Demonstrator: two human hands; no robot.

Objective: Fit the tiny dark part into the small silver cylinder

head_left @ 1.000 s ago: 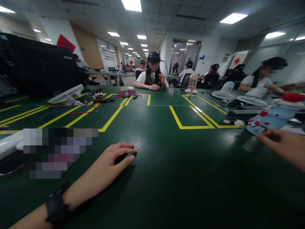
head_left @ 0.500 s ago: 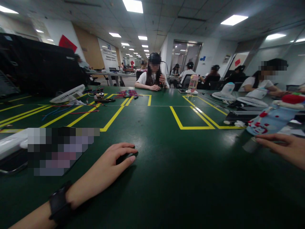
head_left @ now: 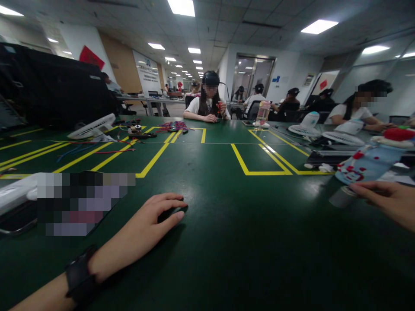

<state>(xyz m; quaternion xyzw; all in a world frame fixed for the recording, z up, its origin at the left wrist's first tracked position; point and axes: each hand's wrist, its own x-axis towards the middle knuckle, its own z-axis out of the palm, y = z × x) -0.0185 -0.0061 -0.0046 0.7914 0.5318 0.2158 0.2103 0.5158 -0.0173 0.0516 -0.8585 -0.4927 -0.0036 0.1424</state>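
One head-worn view — low over the green table, facing forward across it.

We note a wide black band-shaped wrist strap on our bare left forearm; our left hand and right hand are ungloved, sleeveless.

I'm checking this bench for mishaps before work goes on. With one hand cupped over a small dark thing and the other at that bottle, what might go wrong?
1. The right hand only touches the base of the tilted bottle with fingertips; it may roll or slip.
2. The left hand hides a small dark object; a sweep might knock it across the green table.
3. A phone lies near the left forearm and might get nudged.
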